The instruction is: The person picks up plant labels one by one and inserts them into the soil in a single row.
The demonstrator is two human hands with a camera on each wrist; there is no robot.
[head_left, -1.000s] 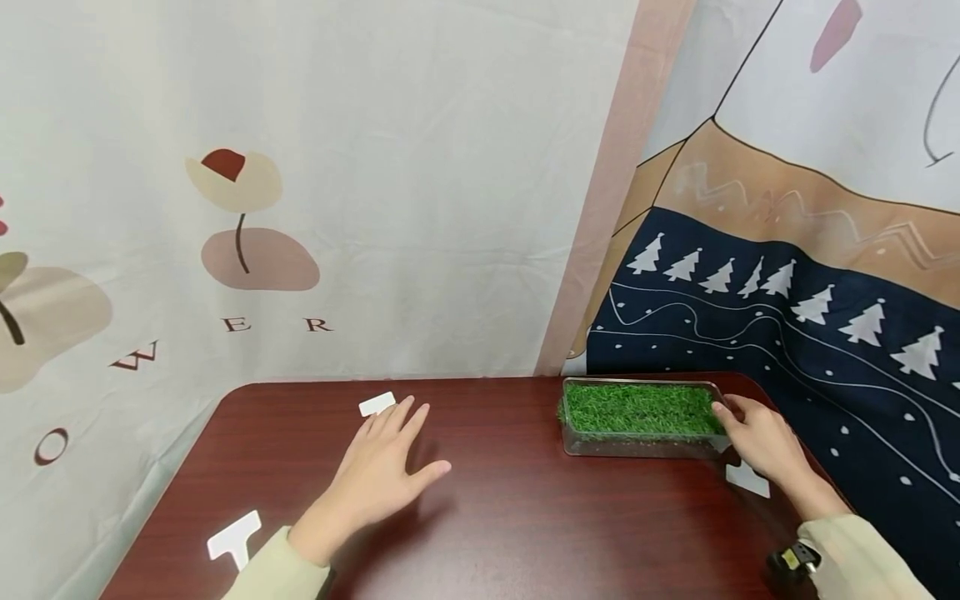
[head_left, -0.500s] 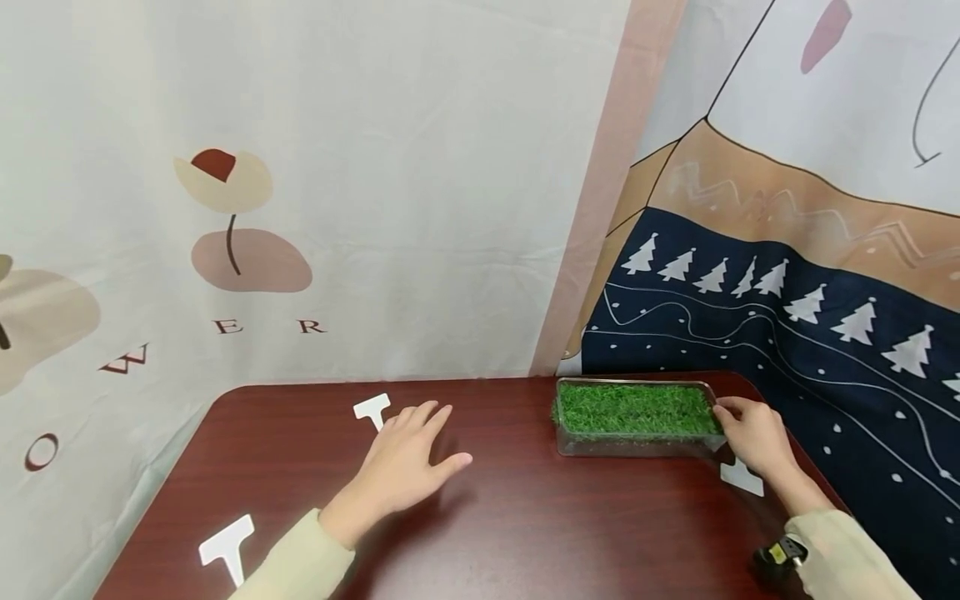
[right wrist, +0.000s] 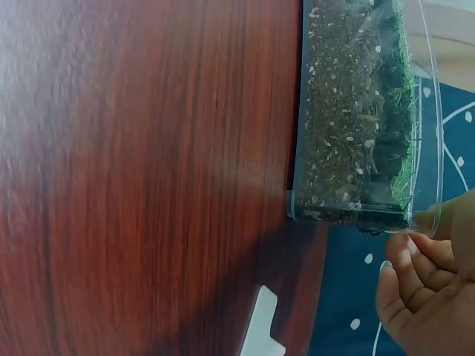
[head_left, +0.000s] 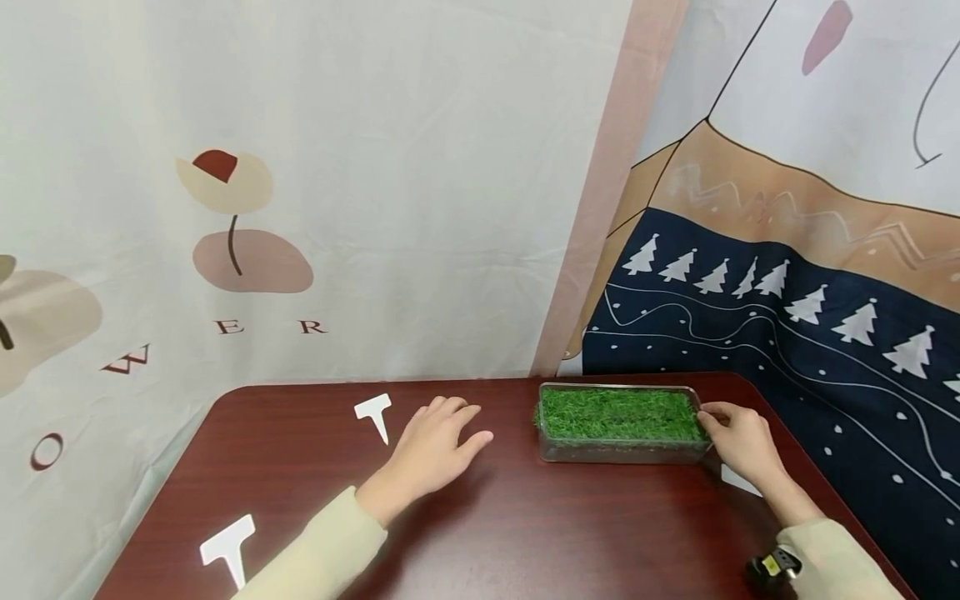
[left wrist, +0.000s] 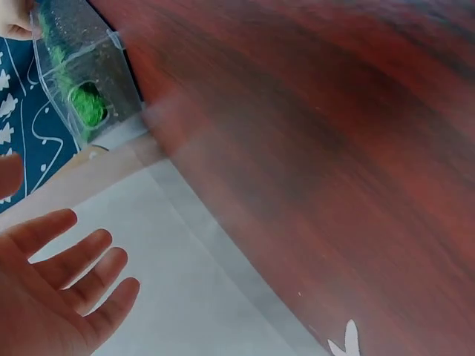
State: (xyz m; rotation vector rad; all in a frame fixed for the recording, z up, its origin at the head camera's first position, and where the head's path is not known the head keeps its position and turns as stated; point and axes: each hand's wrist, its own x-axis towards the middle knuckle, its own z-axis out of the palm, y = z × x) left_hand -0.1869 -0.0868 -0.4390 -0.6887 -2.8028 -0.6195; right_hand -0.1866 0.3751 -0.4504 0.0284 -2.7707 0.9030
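Observation:
A long clear plastic box (head_left: 630, 454) stands on the table at the back right. It holds brown soil (right wrist: 341, 111) with a green grass mat (head_left: 615, 414) on top. My right hand (head_left: 742, 443) pinches the rim of its right end between thumb and fingers, seen close up in the right wrist view. My left hand (head_left: 429, 450) hovers to the left of the box with fingers spread, holding nothing. A white T-shaped plant label (head_left: 372, 408) lies just left of that hand. Another white label (head_left: 741, 481) lies near the right wrist, partly hidden by it.
One more T-shaped label (head_left: 228, 546) lies at the table's front left, its stem end near the left sleeve. The dark red wooden table (head_left: 555, 533) meets a printed white curtain (head_left: 420, 208) behind and a navy tree-patterned cloth (head_left: 847, 367) at right.
The box has slid a little to the left with my right hand on its rim. My left hand has moved right toward the box, uncovering the back label.

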